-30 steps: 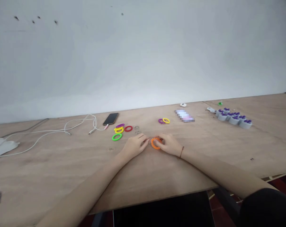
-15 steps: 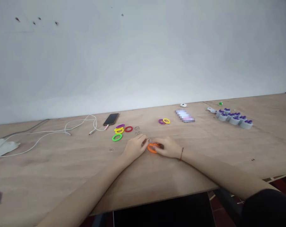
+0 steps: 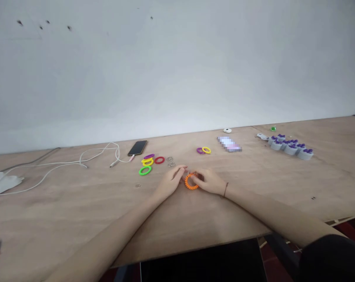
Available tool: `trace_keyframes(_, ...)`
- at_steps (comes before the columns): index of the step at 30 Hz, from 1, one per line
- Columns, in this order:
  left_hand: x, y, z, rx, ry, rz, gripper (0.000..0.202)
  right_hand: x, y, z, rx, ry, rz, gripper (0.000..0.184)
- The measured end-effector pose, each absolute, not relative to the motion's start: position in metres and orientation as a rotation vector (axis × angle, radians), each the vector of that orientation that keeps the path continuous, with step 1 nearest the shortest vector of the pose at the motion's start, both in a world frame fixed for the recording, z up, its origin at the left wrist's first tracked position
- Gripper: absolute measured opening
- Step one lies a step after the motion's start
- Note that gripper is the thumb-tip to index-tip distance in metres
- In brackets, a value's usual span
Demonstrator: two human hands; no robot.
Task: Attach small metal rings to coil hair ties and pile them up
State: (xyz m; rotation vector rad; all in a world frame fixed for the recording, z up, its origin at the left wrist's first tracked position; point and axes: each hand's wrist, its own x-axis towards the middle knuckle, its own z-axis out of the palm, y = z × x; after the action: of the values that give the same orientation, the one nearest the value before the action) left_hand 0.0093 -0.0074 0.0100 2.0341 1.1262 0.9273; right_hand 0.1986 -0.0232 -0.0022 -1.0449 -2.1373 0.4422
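Note:
An orange spiral coil wristband [image 3: 191, 187] is pinched in my right hand [image 3: 209, 181], its near side resting low over the wood. A small metal ring [image 3: 188, 173] shows at its upper edge, partly behind my fingers. Just left of the wristband lies my left hand [image 3: 171, 181], fingers stretched out and holding nothing that I can see. Beyond it are several small metal split rings [image 3: 171, 161]. Further left sit a red wristband [image 3: 159, 160], a green one [image 3: 145, 170], a yellow one [image 3: 147, 162] and a purple one [image 3: 149, 156].
A purple wristband [image 3: 200, 150] and a yellow wristband [image 3: 206, 150] lie together further back. White cables [image 3: 83, 156] run to a dark phone [image 3: 138, 148]. A blurred-screen phone [image 3: 229, 143] and grey pots with purple tops [image 3: 290, 149] stand to the right. The table's front edge [image 3: 195, 250] is near me.
My left hand's fingers have straightened and come away from the metal ring. The orange wristband has turned to face me more fully, still in my right hand.

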Motion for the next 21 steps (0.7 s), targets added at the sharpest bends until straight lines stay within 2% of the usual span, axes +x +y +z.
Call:
trace_keyframes(3, 0.0078, -0.0046, 0.0095, 2.003, 1.122, 0.851, 0.039, 0.1986, -0.0236, -0.0025, -1.040, -2.140, 0.422, 0.020)
trace_keyframes(16, 0.0068, -0.0017, 0.0083, 1.989, 0.957, 0.866, 0.019, 0.1987, -0.0201, -0.0036, -1.083, -2.079, 0.487, 0.022)
trace_keyframes(21, 0.0074, 0.0008, 0.0036, 1.931, 0.980, 0.876, 0.023, 0.1984, -0.0210, -0.0041, -1.094, -2.058, 0.502, 0.019)
